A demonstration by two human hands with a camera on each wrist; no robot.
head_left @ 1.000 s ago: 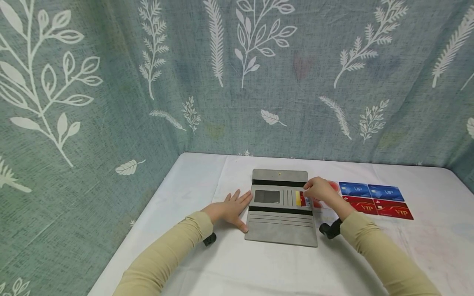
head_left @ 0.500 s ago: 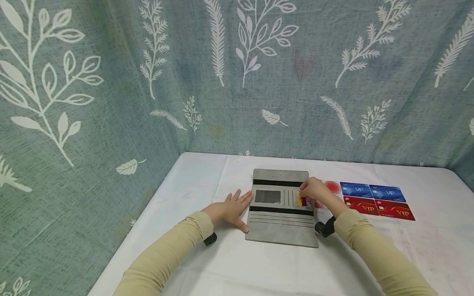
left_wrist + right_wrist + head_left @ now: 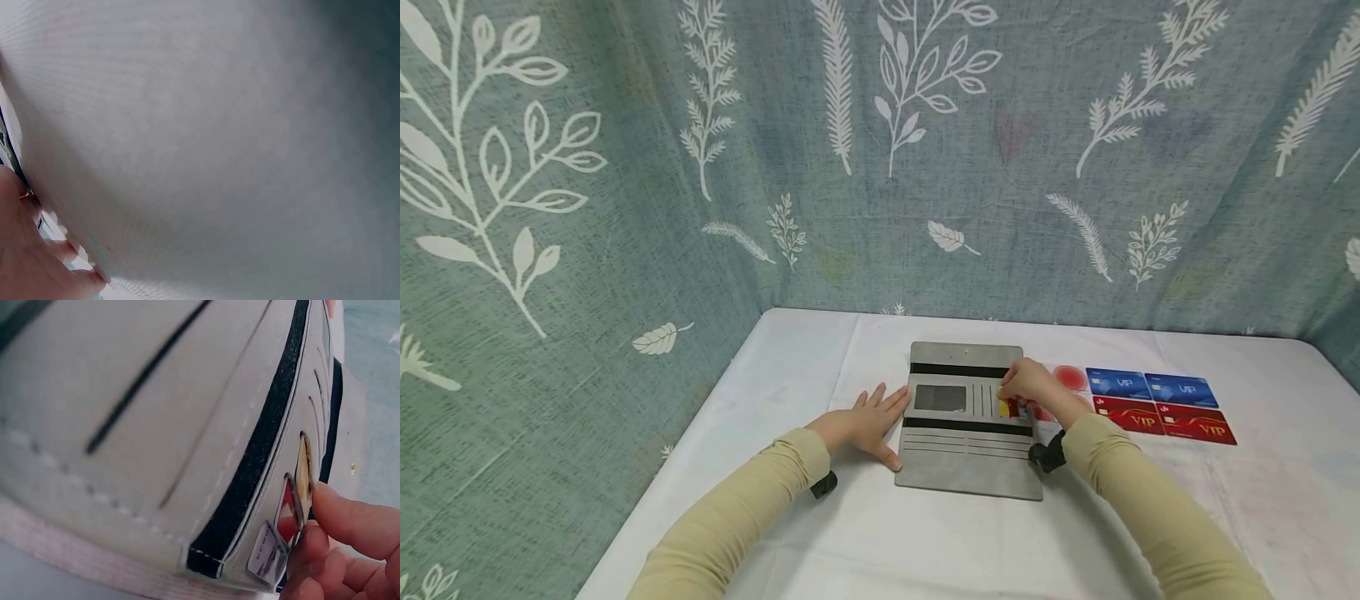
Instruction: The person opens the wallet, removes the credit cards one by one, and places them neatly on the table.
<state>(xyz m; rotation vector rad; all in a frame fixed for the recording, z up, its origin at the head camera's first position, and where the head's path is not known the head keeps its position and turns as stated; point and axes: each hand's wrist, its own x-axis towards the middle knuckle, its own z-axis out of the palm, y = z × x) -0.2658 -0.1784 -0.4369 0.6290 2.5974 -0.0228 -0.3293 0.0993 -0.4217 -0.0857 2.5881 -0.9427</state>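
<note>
A grey wallet (image 3: 962,475) lies unfolded on the white table, with black bands and rows of card slots. My left hand (image 3: 868,427) rests flat with spread fingers, its fingertips at the wallet's left edge. My right hand (image 3: 1030,382) is over the right-hand slots and pinches a yellow card (image 3: 304,465) with thumb and fingers at its slot. In the right wrist view, a red card (image 3: 287,509) and a pale printed card (image 3: 269,555) stick out of neighbouring slots. The left wrist view is mostly filled by blurred white cloth, with the left fingers (image 3: 62,250) in the corner.
Right of the wallet lie two blue VIP cards (image 3: 1117,384) above two red VIP cards (image 3: 1195,423). Beside them, a card with a red circle (image 3: 1070,378) is partly behind the right hand. A patterned curtain (image 3: 880,208) hangs behind the table.
My right hand has shifted left across the slots, from the right-hand edge of the cards to the yellow one. The left hand stays in place.
</note>
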